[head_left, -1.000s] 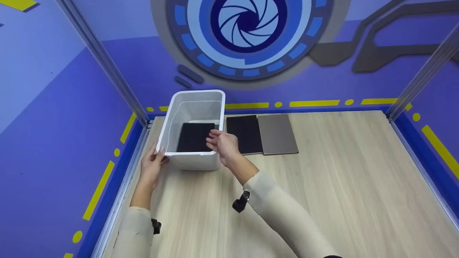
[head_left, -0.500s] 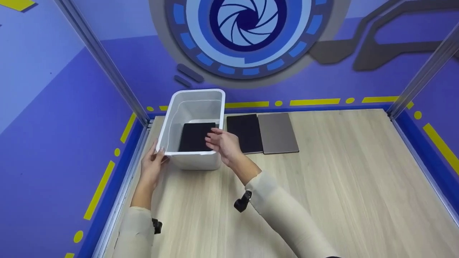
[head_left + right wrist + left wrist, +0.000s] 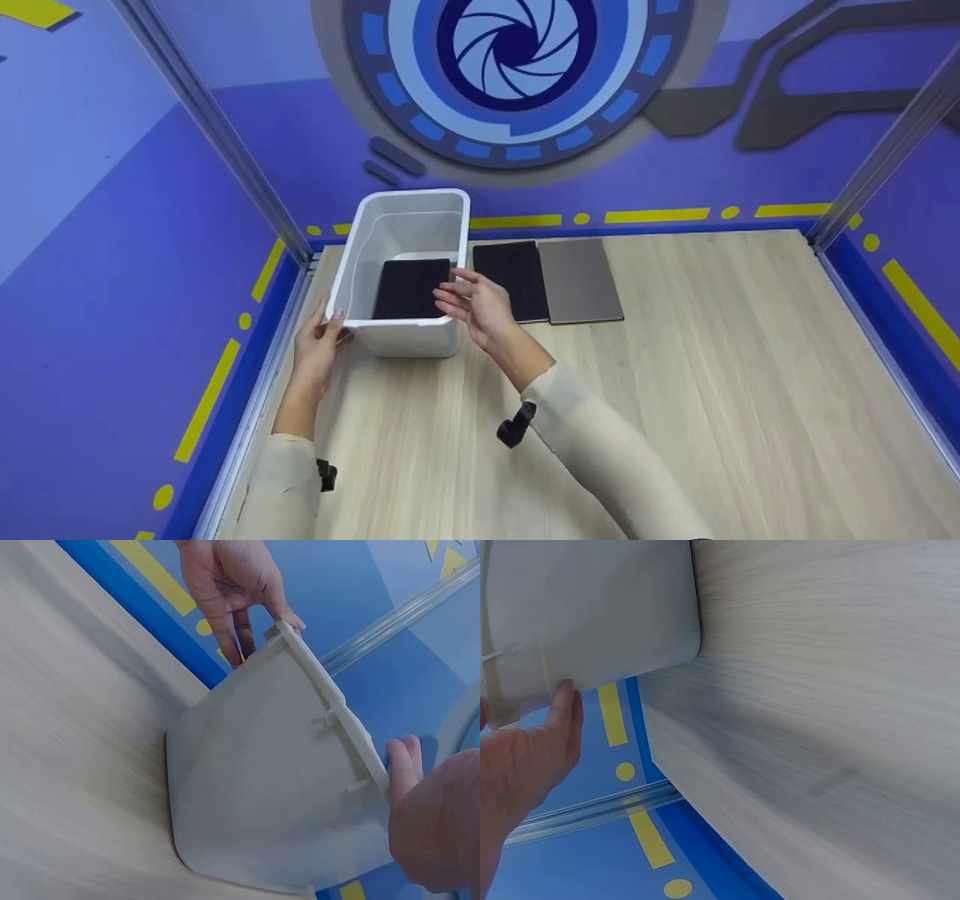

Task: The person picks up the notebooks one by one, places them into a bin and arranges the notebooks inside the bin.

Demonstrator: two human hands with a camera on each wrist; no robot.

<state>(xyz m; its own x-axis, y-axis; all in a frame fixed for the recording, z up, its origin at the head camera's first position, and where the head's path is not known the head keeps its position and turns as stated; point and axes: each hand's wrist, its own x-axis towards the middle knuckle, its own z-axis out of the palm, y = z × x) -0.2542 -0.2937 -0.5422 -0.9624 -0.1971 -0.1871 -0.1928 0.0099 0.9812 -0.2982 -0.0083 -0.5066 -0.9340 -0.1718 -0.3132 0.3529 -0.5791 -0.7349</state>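
Observation:
A white plastic bin (image 3: pixel 405 337) stands at the left of the table. My left hand (image 3: pixel 318 346) holds its near left corner, thumb on the rim and fingers against the outer wall. The right wrist view shows the same left hand (image 3: pixel 236 585) at that corner. A flat black rectangular slab (image 3: pixel 409 289) lies inside the bin. My right hand (image 3: pixel 480 304) is at the bin's right rim, its fingers loosely extended over the slab's right edge and pinching nothing. In the left wrist view, the fingers of the left hand (image 3: pixel 536 754) touch the bin's wall (image 3: pixel 615 607).
Right of the bin, a flat black slab (image 3: pixel 514 277) and a flat grey-brown slab (image 3: pixel 581 281) lie side by side on the wooden table (image 3: pixel 712 375). Blue printed panels rise at the back and sides, with a metal rail (image 3: pixel 255 420) along the left edge.
My right hand has drifted slightly right, away from the middle of the bin, and its fingers have spread a little. The left hand and the bin stay where they were.

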